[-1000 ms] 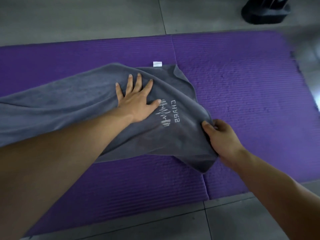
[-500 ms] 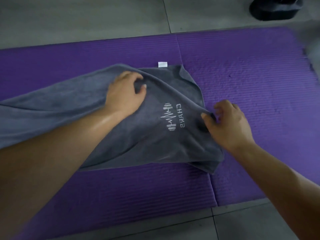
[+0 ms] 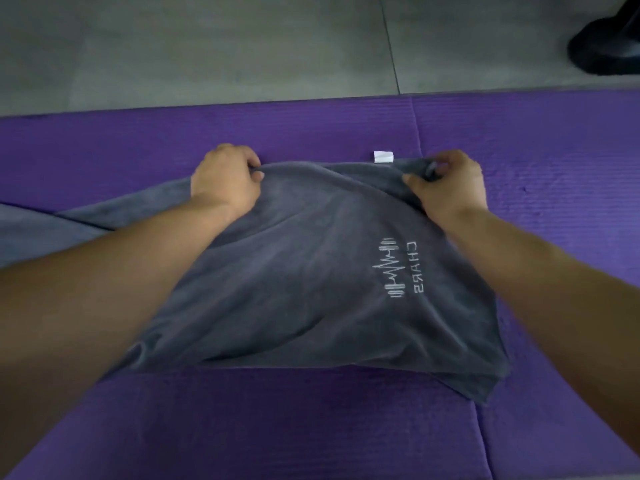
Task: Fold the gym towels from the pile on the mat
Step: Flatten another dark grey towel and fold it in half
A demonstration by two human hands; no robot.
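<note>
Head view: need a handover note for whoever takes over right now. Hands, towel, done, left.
Left hand: grips the far edge of the grey towel.
Right hand: pinches the same far edge, next to the white tag.
Towel: lies rumpled on the purple mat with the logo facing up. Its left end runs out of frame.
Done: one towel is laid out and gripped along its far edge. No neat fold shows.
Left: fold this towel flat, then do the rest. The pile is not in view.

Grey tiled floor (image 3: 207,46) fills the far side. On it, far right, sits a black rounded object (image 3: 602,50), partly cut off.
</note>
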